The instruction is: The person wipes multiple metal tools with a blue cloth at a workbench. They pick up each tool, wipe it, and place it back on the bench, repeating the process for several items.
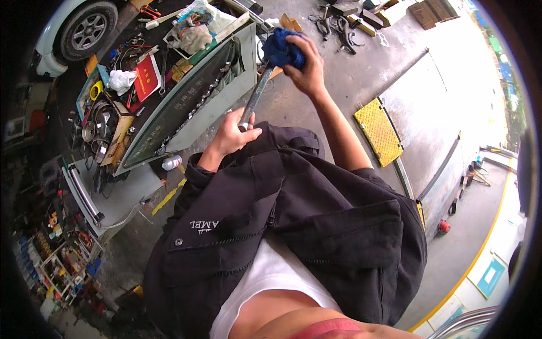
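Observation:
My left hand [230,135] is closed around the lower end of a long metal wrench [258,94], which slants up and to the right in front of my body. A crumpled blue cloth [280,48] covers the wrench's upper end, hiding its shape. With fingers bent, my right hand [307,63] grips that cloth against the wrench. Left of my hands stands a cluttered workbench with a grey-green frame [244,73], along which a row of small metal parts [195,110] lies on a dark surface.
On the bench lie a red booklet [148,78], another wrench [164,70], a white glove [122,82] and rags [195,37]. A spray can [171,163] is beside it. A car wheel [89,31] shows far left; a yellow plate [378,131] lies at right.

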### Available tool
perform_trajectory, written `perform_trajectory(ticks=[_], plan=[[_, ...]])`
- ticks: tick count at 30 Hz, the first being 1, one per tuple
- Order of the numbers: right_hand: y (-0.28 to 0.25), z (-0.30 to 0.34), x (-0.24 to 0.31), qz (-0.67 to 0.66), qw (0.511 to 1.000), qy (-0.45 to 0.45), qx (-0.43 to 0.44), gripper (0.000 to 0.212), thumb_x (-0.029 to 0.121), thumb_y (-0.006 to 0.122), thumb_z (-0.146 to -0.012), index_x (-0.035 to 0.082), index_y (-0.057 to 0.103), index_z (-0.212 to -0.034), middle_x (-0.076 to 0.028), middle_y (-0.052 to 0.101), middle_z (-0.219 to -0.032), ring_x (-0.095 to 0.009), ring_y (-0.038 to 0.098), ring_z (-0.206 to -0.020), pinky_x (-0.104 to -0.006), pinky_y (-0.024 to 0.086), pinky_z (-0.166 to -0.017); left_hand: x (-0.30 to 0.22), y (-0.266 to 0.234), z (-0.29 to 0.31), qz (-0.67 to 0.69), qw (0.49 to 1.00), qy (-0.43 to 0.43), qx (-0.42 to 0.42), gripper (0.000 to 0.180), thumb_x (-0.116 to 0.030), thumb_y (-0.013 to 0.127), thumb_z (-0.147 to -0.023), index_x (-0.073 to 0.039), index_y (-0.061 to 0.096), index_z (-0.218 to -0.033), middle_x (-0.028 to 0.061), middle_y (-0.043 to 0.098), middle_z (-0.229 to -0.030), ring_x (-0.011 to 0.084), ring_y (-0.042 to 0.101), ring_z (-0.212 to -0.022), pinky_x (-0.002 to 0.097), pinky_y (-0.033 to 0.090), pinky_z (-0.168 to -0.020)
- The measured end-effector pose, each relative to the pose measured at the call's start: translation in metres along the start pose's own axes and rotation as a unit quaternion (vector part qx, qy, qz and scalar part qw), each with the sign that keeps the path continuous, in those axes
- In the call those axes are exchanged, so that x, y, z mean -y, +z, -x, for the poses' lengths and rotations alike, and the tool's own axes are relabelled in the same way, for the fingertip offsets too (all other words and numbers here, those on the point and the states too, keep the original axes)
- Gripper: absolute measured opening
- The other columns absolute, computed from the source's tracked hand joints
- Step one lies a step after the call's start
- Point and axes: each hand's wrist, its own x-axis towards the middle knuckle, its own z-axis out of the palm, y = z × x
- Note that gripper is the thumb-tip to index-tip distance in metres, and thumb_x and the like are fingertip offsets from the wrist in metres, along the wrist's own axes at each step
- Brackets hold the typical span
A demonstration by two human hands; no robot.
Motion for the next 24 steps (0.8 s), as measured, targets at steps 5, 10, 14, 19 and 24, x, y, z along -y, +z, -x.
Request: perform_trajectory(ticks=[5, 10, 14, 19, 24], plan=[[0.009, 0.009, 0.010, 0.006, 1.000, -0.018, 0.011, 0.067, 0.008, 0.080, -0.061, 0.016, 0.063, -0.125, -0.017, 0.058, -0.135, -0.039, 0.056, -0.126, -0.0464, 0.047, -0.106, -0.012, 0.009, -0.015, -0.038, 0.999, 0.000, -0.014, 0.032, -0.017, 0.082, -0.076, -0.008, 0.055, -0.091, -0.0028, 0.055, -0.076, 0.0065, 0.054, -0.068, 0.0266, 0.046, -0.060], [0.007, 0.039, 0.056, -0.160, 0.960, -0.005, 0.228, 0.061, 0.017, 0.078, -0.064, 0.017, 0.064, -0.123, -0.015, 0.060, -0.128, -0.039, 0.059, -0.122, -0.0458, 0.048, -0.104, 0.010, 0.017, -0.035, -0.011, 0.983, 0.176, -0.050, 0.027, -0.010, 0.077, -0.080, -0.008, 0.061, -0.102, -0.0008, 0.064, -0.077, 0.0051, 0.053, -0.051, 0.0220, 0.040, -0.044], [-0.011, 0.032, 0.040, -0.141, 0.951, -0.033, 0.272, 0.062, 0.017, 0.077, -0.063, 0.020, 0.064, -0.124, -0.013, 0.060, -0.128, -0.038, 0.061, -0.118, -0.0465, 0.051, -0.101, -0.008, 0.022, -0.022, 0.045, 0.999, -0.003, 0.028, 0.024, -0.011, 0.077, -0.082, -0.008, 0.060, -0.097, -0.0010, 0.060, -0.072, 0.0062, 0.051, -0.047, 0.0232, 0.039, -0.042], [-0.031, -0.013, -0.014, 0.026, 0.992, -0.110, 0.061, 0.067, 0.004, 0.081, -0.060, 0.019, 0.064, -0.122, -0.014, 0.064, -0.122, -0.038, 0.063, -0.114, -0.0444, 0.054, -0.096, -0.022, 0.028, -0.016, -0.010, 1.000, 0.001, 0.003, 0.028, -0.013, 0.080, -0.080, -0.007, 0.053, -0.088, -0.0028, 0.053, -0.069, 0.0058, 0.048, -0.047, 0.0247, 0.039, -0.042], [-0.024, -0.012, -0.014, 0.064, 0.997, 0.023, -0.034, 0.066, 0.009, 0.084, -0.061, 0.017, 0.063, -0.124, -0.017, 0.063, -0.123, -0.039, 0.060, -0.119, -0.0449, 0.051, -0.101, -0.020, 0.033, -0.019, -0.001, 1.000, 0.012, 0.010, 0.029, -0.010, 0.078, -0.082, -0.007, 0.051, -0.092, -0.0029, 0.051, -0.067, 0.0052, 0.047, -0.045, 0.0220, 0.037, -0.040]])
